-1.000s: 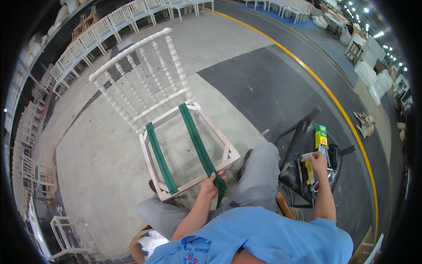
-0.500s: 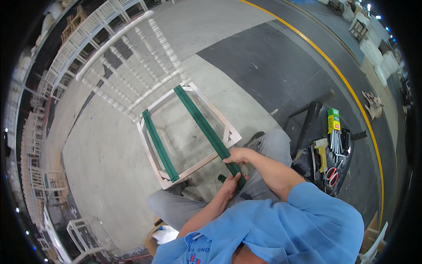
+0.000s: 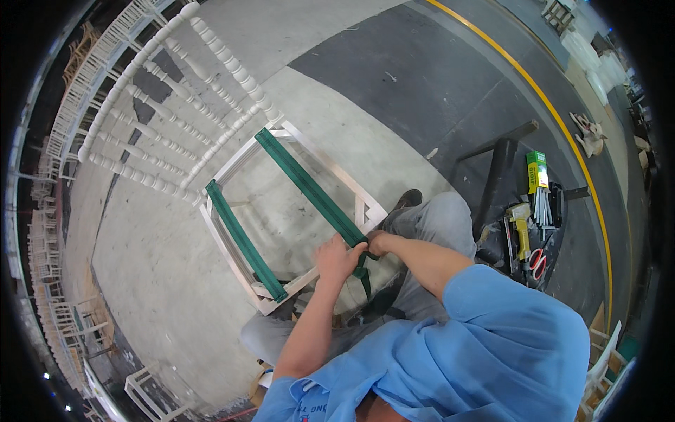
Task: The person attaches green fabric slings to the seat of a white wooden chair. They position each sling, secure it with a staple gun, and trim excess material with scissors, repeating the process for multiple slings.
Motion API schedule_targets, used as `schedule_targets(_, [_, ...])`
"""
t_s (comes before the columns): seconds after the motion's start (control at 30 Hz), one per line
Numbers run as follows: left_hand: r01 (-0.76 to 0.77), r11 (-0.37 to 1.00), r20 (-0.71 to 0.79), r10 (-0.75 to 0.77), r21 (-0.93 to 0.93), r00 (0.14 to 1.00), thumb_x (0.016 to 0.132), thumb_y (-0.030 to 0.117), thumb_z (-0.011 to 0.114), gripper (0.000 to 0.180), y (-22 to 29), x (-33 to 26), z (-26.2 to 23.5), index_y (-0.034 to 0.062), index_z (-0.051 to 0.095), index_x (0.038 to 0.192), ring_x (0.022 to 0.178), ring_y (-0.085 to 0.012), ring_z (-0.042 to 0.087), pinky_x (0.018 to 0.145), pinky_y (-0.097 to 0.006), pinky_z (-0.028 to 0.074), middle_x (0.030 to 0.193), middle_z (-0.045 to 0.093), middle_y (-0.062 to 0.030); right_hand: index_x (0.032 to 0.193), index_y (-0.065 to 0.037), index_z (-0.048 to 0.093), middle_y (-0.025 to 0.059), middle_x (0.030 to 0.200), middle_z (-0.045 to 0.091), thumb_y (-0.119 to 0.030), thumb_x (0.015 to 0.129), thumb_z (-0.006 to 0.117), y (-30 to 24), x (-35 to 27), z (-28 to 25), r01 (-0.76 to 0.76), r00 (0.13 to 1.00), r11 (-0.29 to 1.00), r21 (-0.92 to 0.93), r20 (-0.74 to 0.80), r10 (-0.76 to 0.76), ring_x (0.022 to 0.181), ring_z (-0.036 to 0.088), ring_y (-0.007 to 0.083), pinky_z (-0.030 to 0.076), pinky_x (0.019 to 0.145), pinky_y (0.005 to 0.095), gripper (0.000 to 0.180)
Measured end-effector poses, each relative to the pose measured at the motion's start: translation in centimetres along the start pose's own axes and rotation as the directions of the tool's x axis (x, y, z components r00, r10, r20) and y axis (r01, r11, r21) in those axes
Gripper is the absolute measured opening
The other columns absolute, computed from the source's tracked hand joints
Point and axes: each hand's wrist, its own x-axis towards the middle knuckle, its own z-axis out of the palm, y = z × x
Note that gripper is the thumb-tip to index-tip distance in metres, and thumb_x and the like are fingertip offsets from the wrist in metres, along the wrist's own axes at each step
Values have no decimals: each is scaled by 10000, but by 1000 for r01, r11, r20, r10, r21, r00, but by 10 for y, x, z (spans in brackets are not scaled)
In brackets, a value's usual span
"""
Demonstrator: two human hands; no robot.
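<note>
A white chair with a spindle back (image 3: 239,67) stands in front of me, its open seat frame (image 3: 336,167) of bare pale wood. Two green webbing straps run from back to front across the seat. The left strap (image 3: 242,235) ends at the front rail. My left hand (image 3: 336,259) is closed at the front end of the right strap (image 3: 309,186), thumb pressing the webbing by the front rail. Beside it, my right hand (image 3: 380,243) grips the same strap, fingers partly hidden. A loose tail (image 3: 364,280) of that strap hangs below my hands.
To my right, a black stool (image 3: 500,158) bears a yellow staple gun (image 3: 523,239), red-handled scissors (image 3: 537,261), metal staple strips (image 3: 541,207) and a green-yellow box (image 3: 536,169). White chairs (image 3: 105,98) line the far left. A yellow line (image 3: 524,74) crosses the floor.
Both hands have moved forward from my lap to the front rail. The strap's free length, held out toward me before, now bends down at the rail. The view has shifted slightly.
</note>
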Motion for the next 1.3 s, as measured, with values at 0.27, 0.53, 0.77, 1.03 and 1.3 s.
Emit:
schedule_targets(0.27, [99, 993, 235, -110, 57, 966, 874, 603, 708, 582, -3, 12, 12, 28, 675, 957, 812, -393, 737, 707, -486, 583, 841, 741, -204, 1125, -8, 736, 196, 1076, 755, -326, 984, 527, -13, -44, -11, -140, 934, 900, 413, -248, 258, 1025, 726, 328, 548, 919, 429, 406])
schedule_targets(0.53, [75, 994, 217, -90, 76, 972, 874, 599, 711, 573, -4, 11, 16, 29, 681, 920, 799, -382, 739, 691, -478, 583, 837, 741, -203, 1374, -55, 474, 182, 1148, 610, -480, 1041, 467, -41, -65, -10, -177, 883, -821, 543, 455, 111, 899, 661, 363, 553, 732, 508, 540])
schedule_targets(0.77, [31, 999, 100, -33, 22, 994, 848, 637, 721, 607, -9, 7, 22, 31, 690, 880, 706, -394, 723, 617, -495, 565, 736, 716, -202, 1108, -71, 626, 120, 961, 603, -819, 961, 296, -71, -74, -7, -96, 894, -837, 539, 416, 165, 816, 572, 273, 462, 831, 556, 831])
schedule_targets(1.03, [73, 992, 176, -91, 104, 980, 864, 674, 677, 633, -9, 9, 25, 42, 706, 902, 739, -395, 728, 638, -495, 567, 765, 727, -197, 985, -134, 677, 51, 939, 680, -627, 1005, 365, -73, -55, -34, 138, 945, -977, 165, 274, 180, 901, 614, 266, 375, 927, 588, 584])
schedule_targets(1.3, [71, 990, 230, -97, 120, 968, 853, 629, 703, 603, -2, 15, 21, 37, 693, 971, 807, -396, 733, 710, -489, 576, 823, 741, -196, 1130, -152, 700, 49, 1094, 728, -382, 1023, 432, -33, 41, -4, 238, 943, -943, -235, 287, 166, 930, 687, 316, 534, 704, 546, 369])
